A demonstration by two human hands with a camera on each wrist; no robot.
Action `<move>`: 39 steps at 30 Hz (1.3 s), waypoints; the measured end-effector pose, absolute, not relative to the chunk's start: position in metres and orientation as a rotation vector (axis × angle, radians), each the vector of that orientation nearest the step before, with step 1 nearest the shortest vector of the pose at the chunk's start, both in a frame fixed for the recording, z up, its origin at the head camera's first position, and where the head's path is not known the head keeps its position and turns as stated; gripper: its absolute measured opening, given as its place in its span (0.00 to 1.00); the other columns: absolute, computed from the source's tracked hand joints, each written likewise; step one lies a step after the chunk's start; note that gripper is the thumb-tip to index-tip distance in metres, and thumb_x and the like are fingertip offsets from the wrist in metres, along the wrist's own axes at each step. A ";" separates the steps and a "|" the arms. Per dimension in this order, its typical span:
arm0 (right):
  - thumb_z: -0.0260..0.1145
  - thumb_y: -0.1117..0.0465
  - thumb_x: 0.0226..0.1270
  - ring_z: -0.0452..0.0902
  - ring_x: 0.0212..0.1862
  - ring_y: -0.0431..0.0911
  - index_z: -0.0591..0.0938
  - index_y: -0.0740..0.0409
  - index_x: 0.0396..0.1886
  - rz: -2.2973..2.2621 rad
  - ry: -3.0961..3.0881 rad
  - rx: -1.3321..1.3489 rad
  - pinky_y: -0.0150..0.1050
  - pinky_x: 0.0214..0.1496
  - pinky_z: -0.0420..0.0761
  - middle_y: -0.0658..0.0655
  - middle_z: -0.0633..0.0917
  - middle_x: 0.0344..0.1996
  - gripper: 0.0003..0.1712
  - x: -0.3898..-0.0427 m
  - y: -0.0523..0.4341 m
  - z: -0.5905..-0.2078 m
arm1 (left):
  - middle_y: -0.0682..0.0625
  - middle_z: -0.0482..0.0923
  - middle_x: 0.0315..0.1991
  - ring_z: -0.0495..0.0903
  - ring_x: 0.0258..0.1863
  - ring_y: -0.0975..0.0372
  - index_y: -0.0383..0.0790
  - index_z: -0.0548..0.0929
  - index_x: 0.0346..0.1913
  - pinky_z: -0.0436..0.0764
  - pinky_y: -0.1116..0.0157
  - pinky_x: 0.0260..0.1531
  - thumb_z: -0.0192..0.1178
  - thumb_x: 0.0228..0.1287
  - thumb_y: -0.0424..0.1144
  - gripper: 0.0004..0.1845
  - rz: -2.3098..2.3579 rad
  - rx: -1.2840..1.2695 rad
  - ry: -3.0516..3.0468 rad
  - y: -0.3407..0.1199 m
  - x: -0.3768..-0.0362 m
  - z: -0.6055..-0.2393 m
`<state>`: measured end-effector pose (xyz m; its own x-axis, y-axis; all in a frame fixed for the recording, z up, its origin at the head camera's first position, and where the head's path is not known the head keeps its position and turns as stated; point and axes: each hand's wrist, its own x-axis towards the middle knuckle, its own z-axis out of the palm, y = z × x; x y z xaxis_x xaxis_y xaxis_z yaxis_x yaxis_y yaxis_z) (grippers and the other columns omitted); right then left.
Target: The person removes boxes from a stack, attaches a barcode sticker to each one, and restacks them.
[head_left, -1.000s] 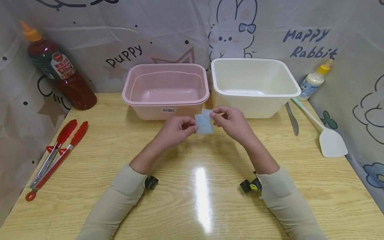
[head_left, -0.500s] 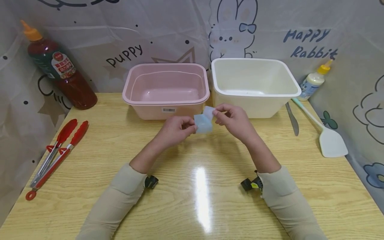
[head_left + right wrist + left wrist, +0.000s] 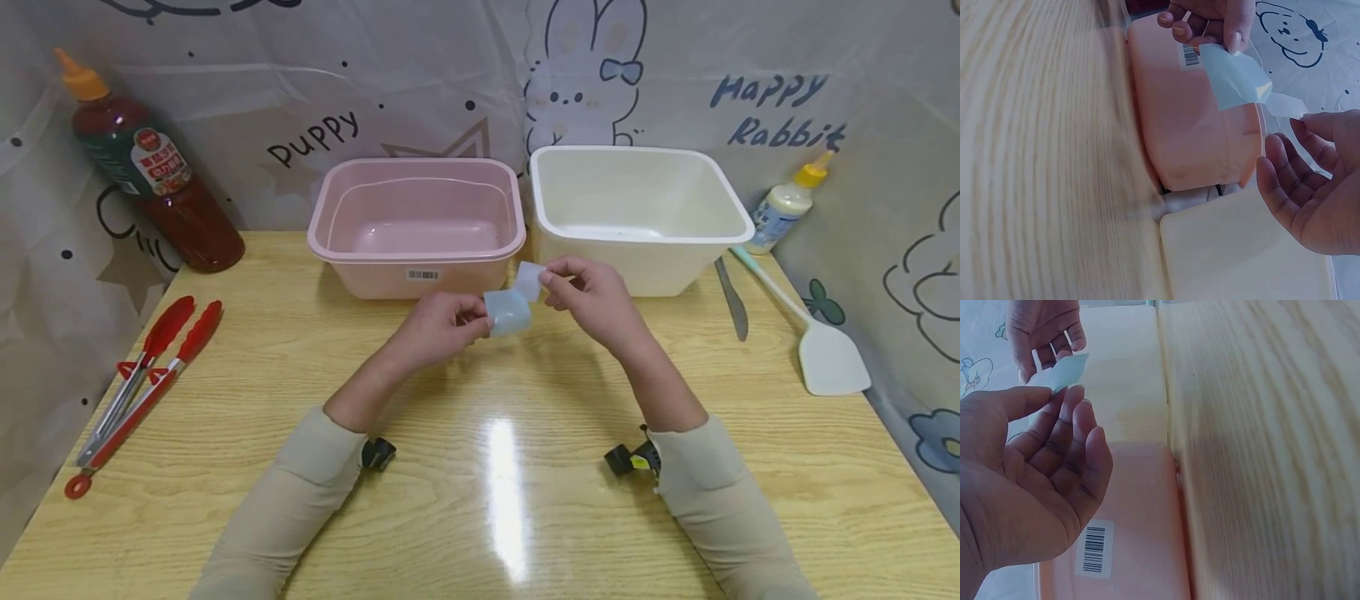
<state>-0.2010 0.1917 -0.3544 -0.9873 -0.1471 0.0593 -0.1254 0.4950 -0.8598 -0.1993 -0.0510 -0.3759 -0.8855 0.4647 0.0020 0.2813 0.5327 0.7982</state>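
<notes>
Left hand: the left hand [image 3: 442,325] pinches one edge of a pale blue film piece [image 3: 508,312], above the desk [image 3: 480,467].
Right hand: the right hand [image 3: 592,300] pinches a whitish flap [image 3: 529,281] lifted off the film.
Progress: judged partly peeled; most of the flap's layer is not yet separated.
Beyond the hands: pink tub [image 3: 417,225] and white tub [image 3: 637,217].
Far left: red tongs [image 3: 142,383], sauce bottle [image 3: 150,175].
Far right: knife [image 3: 731,297], spatula [image 3: 817,350].
Obstruction: none between the hands.

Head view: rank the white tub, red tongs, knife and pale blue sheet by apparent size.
1. white tub
2. red tongs
3. knife
4. pale blue sheet, pinched by the left hand and right hand
</notes>
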 end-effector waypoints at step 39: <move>0.69 0.60 0.70 0.84 0.35 0.47 0.88 0.56 0.45 -1.174 3.050 -0.762 0.43 0.39 0.86 0.56 0.88 0.44 0.08 -0.176 0.183 -0.353 | 0.46 0.83 0.59 0.88 0.43 0.51 0.45 0.60 0.79 0.86 0.59 0.38 0.49 0.78 0.58 0.35 1.268 0.636 2.298 -0.033 -0.186 -0.350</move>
